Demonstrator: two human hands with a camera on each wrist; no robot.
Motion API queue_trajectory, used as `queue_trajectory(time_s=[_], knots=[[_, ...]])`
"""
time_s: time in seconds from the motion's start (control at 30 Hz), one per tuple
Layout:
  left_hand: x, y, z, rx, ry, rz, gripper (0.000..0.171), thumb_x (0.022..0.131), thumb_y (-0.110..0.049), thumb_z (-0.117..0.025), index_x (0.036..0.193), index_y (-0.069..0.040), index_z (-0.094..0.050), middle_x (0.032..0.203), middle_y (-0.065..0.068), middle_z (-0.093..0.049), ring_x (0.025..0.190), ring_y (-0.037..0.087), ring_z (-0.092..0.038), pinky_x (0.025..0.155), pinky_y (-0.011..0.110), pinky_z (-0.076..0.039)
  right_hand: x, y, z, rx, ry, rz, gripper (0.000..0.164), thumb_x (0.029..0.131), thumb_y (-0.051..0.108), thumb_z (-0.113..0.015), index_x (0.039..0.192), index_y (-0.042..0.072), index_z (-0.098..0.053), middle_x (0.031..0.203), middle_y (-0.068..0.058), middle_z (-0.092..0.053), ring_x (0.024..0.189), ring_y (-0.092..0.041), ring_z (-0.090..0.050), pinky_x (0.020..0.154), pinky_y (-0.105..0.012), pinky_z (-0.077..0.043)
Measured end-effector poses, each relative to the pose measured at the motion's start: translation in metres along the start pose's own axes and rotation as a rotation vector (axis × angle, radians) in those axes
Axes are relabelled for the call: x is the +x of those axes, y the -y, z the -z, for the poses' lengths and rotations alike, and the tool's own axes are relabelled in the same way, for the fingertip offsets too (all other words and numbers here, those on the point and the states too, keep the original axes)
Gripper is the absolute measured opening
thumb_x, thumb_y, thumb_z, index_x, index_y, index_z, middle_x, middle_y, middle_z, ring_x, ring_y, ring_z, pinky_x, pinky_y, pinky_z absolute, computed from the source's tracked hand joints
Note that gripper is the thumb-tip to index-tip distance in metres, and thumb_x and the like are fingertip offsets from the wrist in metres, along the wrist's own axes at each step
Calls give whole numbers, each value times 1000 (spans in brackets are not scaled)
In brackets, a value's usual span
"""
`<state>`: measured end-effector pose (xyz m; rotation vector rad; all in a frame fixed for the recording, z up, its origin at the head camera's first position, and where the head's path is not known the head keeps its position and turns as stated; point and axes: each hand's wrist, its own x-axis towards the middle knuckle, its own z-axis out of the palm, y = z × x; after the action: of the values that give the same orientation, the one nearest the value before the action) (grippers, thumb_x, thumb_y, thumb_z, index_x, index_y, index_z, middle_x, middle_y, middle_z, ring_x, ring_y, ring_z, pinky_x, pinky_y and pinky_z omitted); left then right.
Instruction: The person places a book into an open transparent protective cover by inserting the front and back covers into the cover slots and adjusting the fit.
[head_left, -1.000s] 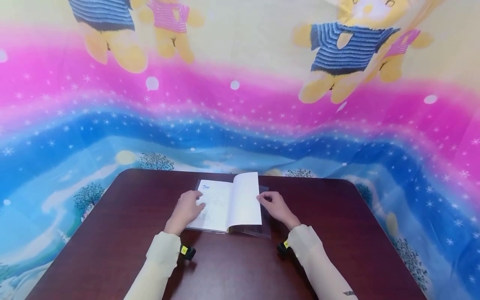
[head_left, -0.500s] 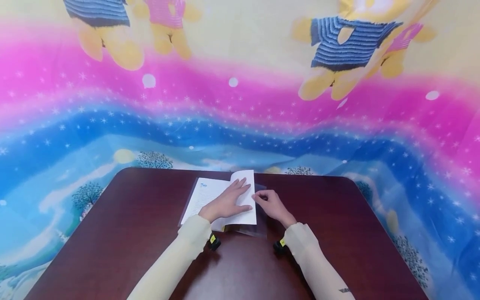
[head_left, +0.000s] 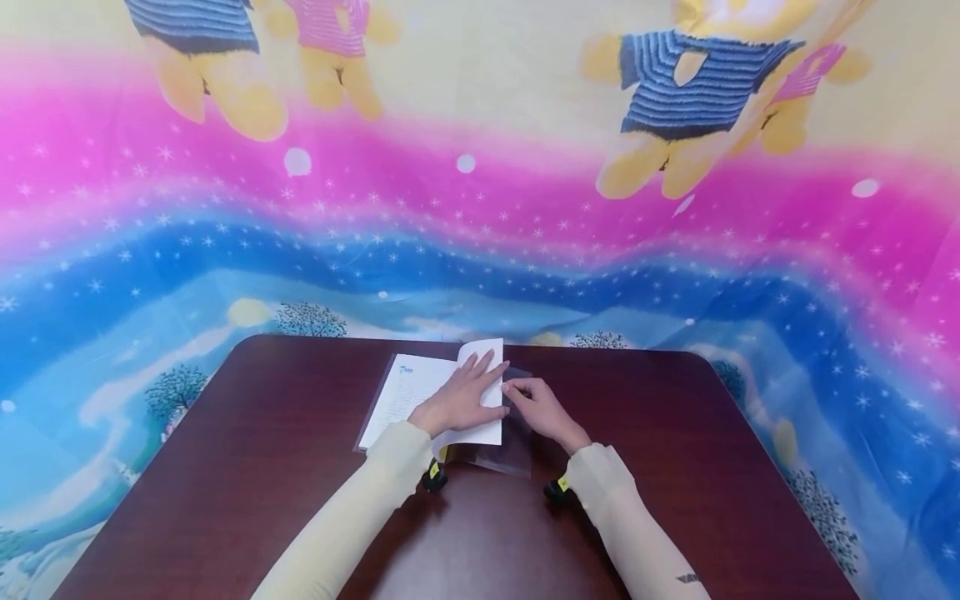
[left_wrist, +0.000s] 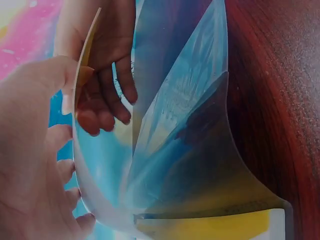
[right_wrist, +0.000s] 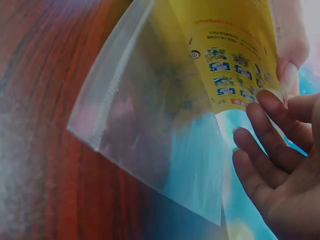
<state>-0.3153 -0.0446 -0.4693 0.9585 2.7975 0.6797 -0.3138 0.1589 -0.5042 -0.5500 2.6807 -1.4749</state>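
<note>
An open book (head_left: pixel 390 404) lies at the table's far middle, its left page printed. Its right-hand cover stands raised and curved, with a white inner face and a yellow printed outer face (right_wrist: pixel 235 55). Across the white face my left hand (head_left: pixel 468 396) rests with fingers spread. At the cover's free edge my right hand (head_left: pixel 543 408) pinches it between thumb and forefinger, the other fingers loosely bent on the yellow side. Below the raised cover spreads a clear plastic book jacket (right_wrist: pixel 145 125), also visible in the left wrist view as a glossy plastic sheet (left_wrist: pixel 185 115).
The dark red-brown table (head_left: pixel 247 475) extends around the book. Behind it hangs a colourful cloth backdrop (head_left: pixel 480 225) with bears and snowflakes. Each wrist wears a small black camera, such as the left one (head_left: pixel 435 477).
My left hand has moved right from the printed page onto the white inner face of the cover. My right hand keeps its pinch at the edge and shifts slightly left with it.
</note>
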Motion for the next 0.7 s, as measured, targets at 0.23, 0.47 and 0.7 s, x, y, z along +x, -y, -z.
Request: queue_trajectory(time_s=[0.23,0.47,0.7], knots=[[-3,4,-3,68,5,29,80,97,-49,-59,163,-18,-26,172,8,-11,158,35,-6,124,57,-17,-11,-3,-1,-199,162,-15,53,100,25,-66,146,2,-53,153,-18,-49,142,-35,-46,113,-54,-40],[-6,11,-8,121,38,50,79,98,-47,-60,162,-15,-28,171,8,-13,158,32,-5,125,55,-13,-18,3,-7,-375,393,-71,106,83,43,-84,162,5,-23,170,-19,-14,156,-38,-12,121,-56,-26],[-6,15,-10,168,34,45,76,98,-48,-60,160,-13,-33,171,10,-15,158,33,-7,126,54,-12,-17,5,-7,-435,397,-112,108,81,43,-85,162,6,-23,170,-15,-13,157,-33,-12,122,-53,-26]])
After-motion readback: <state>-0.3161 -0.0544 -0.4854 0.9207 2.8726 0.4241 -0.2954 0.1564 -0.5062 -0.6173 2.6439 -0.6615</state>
